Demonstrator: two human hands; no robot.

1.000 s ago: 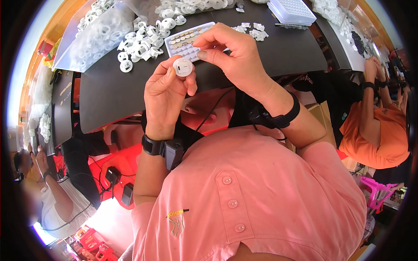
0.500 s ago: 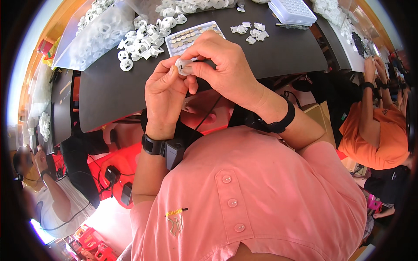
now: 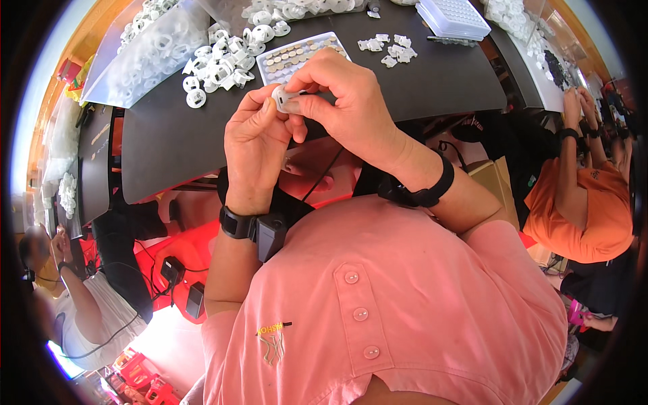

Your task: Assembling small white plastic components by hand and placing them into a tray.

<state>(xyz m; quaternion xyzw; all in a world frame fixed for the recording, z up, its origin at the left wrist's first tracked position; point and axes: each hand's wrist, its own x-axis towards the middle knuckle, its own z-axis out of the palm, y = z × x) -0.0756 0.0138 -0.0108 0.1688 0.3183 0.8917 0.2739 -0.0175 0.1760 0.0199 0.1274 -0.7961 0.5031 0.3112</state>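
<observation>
Above the table's near edge, a small round white plastic part [image 3: 281, 98] with a dark slot is held between both hands. My left hand [image 3: 256, 135] pinches its left side with thumb and fingers. From the right, my right hand [image 3: 341, 94] presses thumb and forefinger against the same part, and these fingers cover some of it. Just beyond the hands lies a white tray [image 3: 327, 38] with rows of small round metallic discs. A heap of similar white plastic parts [image 3: 226, 61] is left of that tray. Several small white pieces [image 3: 391, 48] lie to its right.
The dark table [image 3: 175, 148] ends just below my hands. A clear bag of white parts [image 3: 145, 57] stands at the left, and stacked white trays [image 3: 453, 19] sit far right. Other people work at both sides, one in an orange shirt [image 3: 580, 209].
Both hands keep hold of the white plastic part and have barely moved; the right fingers have shifted slightly on it. The tray and heaps look the same.
</observation>
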